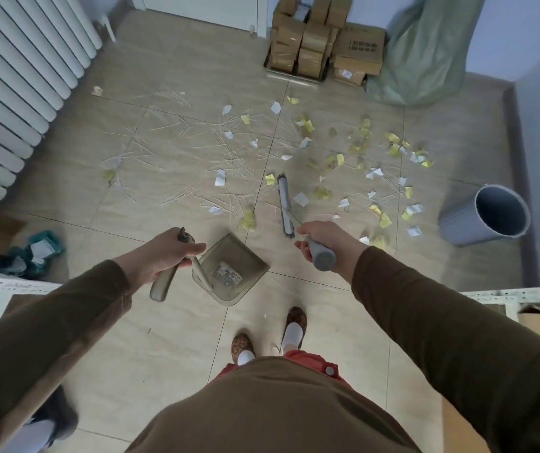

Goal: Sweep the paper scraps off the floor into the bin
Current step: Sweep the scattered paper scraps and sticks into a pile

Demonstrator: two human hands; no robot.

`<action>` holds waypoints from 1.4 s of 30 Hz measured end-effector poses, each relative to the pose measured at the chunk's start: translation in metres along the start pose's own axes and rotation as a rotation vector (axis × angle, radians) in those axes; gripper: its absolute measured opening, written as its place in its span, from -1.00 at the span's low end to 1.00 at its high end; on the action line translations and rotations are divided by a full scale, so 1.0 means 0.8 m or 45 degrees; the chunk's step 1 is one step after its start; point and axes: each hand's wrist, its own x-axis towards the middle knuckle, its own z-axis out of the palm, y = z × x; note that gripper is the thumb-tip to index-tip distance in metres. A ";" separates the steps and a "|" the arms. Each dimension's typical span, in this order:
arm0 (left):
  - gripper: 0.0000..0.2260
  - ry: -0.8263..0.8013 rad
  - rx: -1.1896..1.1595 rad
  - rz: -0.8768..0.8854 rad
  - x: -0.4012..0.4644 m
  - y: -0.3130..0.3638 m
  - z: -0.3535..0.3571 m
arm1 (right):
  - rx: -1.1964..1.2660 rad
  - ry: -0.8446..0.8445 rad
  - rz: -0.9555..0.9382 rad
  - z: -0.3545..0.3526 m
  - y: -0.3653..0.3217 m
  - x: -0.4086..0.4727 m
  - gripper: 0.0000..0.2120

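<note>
Sweeping stance over a littered floor (170,322), both hands busy.
The bin (487,217) stood well right of the right hand (324,237), which gripped the broom (285,204) handle; paper scraps (327,158) lay ahead of both hands; the left hand (164,253) clasped the dustpan (229,269) handle.

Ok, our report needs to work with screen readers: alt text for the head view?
A person's left hand holds a dustpan and right hand a broom over a tiled floor strewn with paper scraps; a grey bin lies at right.
</note>
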 end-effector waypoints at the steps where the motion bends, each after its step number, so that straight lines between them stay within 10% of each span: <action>1: -0.64 0.003 -0.008 0.004 0.002 -0.002 0.002 | 0.007 -0.005 0.004 0.001 0.002 -0.001 -0.76; 19: -0.70 -0.239 0.204 -0.296 -0.008 -0.020 -0.001 | 0.000 -0.035 0.034 0.011 0.028 -0.001 -0.77; 42: -0.48 -0.126 0.488 0.240 0.012 0.038 0.028 | 0.005 0.001 0.050 -0.021 0.056 -0.028 -0.80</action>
